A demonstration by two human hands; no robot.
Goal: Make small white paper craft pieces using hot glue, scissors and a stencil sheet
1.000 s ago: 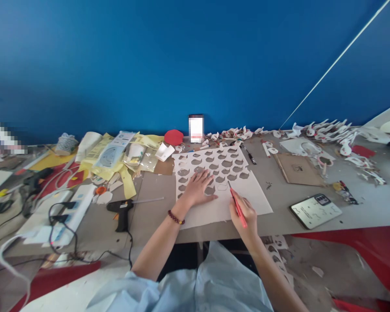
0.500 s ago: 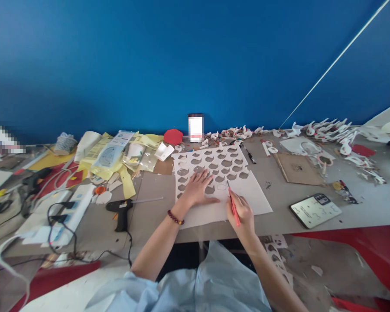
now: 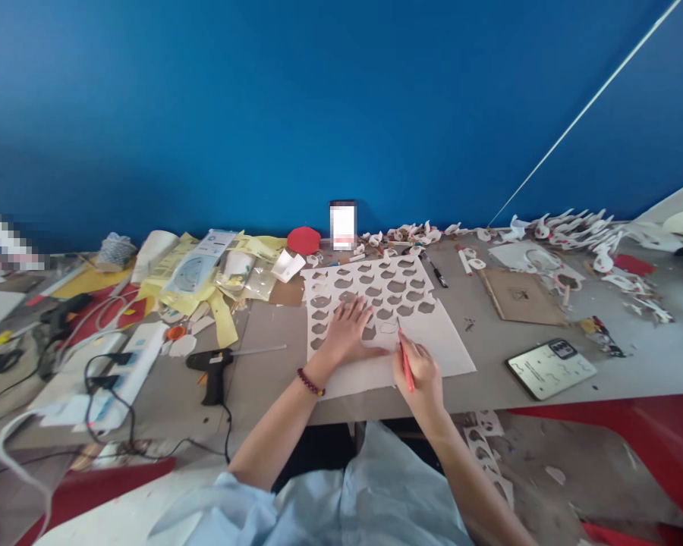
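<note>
A white sheet lies on the table in front of me, with rows of fish-like shapes cut out of it. My left hand rests flat on the sheet, fingers spread over part of the cut-outs. My right hand is closed around a slim red craft knife, held like a pen. Its thin grey tip touches the sheet beside an outlined shape, just right of my left hand. The outlined piece still sits in the sheet.
A black glue gun lies left, near a white power strip with cables. Right are a phone and a brown cardboard piece. A black marker-like tool lies behind the sheet. White cut pieces pile along the wall.
The knife in my right hand has moved slightly along the outline, and its handle is more upright. My left hand has barely shifted. The outline shows more clearly.
</note>
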